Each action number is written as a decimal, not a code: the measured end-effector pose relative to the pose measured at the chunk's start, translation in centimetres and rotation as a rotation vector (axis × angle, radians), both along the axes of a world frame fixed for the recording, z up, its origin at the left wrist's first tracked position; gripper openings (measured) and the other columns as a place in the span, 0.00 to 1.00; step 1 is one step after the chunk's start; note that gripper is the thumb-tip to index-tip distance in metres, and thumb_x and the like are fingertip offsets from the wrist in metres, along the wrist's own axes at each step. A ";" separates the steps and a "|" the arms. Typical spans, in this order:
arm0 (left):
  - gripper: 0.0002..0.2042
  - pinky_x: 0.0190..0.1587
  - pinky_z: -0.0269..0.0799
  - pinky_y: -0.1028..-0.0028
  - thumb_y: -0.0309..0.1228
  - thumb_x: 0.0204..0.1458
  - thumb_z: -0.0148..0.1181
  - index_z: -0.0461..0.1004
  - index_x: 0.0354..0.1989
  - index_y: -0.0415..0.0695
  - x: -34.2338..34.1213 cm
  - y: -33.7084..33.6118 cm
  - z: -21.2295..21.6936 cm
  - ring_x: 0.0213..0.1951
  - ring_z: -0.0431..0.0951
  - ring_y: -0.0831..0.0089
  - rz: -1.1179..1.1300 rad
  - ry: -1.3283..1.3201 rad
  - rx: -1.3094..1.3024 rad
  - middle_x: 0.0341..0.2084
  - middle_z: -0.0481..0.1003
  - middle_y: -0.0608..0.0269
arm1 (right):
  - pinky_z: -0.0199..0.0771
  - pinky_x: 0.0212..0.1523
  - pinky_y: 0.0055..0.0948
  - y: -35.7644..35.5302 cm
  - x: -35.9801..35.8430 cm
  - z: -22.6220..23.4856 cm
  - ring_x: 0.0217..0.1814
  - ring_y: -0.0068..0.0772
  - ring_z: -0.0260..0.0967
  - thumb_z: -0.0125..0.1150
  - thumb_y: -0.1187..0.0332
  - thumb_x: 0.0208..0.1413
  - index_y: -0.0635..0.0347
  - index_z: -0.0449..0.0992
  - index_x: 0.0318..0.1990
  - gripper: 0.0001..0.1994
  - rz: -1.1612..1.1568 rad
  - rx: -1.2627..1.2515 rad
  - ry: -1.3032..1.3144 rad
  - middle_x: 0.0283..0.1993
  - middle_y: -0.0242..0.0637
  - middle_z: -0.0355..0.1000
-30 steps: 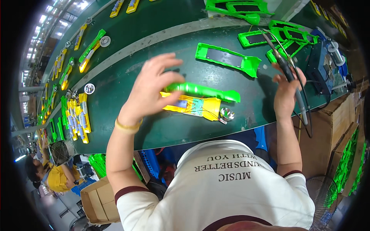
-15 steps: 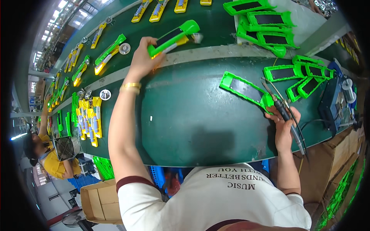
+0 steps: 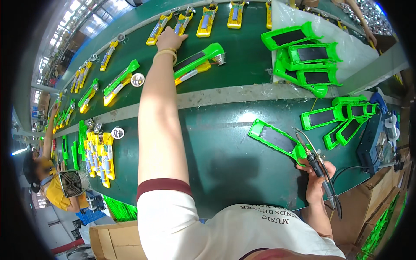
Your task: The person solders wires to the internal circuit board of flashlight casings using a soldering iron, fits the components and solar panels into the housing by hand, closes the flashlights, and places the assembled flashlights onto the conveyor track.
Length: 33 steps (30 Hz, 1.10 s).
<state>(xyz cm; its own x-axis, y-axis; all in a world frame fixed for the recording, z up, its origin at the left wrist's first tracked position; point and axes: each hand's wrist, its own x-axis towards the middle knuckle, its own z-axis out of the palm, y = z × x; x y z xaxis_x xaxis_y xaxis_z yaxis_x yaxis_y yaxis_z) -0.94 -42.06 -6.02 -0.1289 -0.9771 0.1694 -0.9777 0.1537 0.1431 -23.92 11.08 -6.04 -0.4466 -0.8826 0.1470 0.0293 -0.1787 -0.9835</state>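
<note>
My left hand (image 3: 170, 40) stretches far across to the belt, thumb and fingers apart, at the near end of a yellow lamp housing (image 3: 183, 21); whether it touches is hard to see. Just below my wrist lies a green cover with a dark panel (image 3: 190, 63), resting along a yellow housing with a round reflector. In my closed right hand (image 3: 320, 173) is a soldering iron (image 3: 315, 162), its tip pointing up and away. The same hand's fingertips meet the end of another green cover (image 3: 277, 138), its hollow side up over the green bench.
Stacked green covers (image 3: 312, 54) lie on white sheeting at the far right, more (image 3: 346, 119) beside a blue soldering station (image 3: 368, 143). Yellow housings (image 3: 102, 156) cluster at left. A raised grey ledge (image 3: 242, 93) divides bench from belt. A co-worker in yellow (image 3: 60, 190) sits at left.
My left hand has set down the green cover and its yellow housing on the belt and moved farther off toward the back row. My right hand still holds the soldering iron.
</note>
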 end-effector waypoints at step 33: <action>0.07 0.29 0.66 0.73 0.25 0.38 0.63 0.76 0.29 0.46 3.6 41.4 4.2 0.25 0.71 0.69 -0.960 0.647 0.146 0.23 0.74 0.65 | 0.59 0.24 0.20 0.3 3.4 1.8 0.23 0.23 0.59 0.51 0.58 0.56 0.58 0.59 0.43 0.16 0.083 -0.225 -0.354 0.27 0.35 0.62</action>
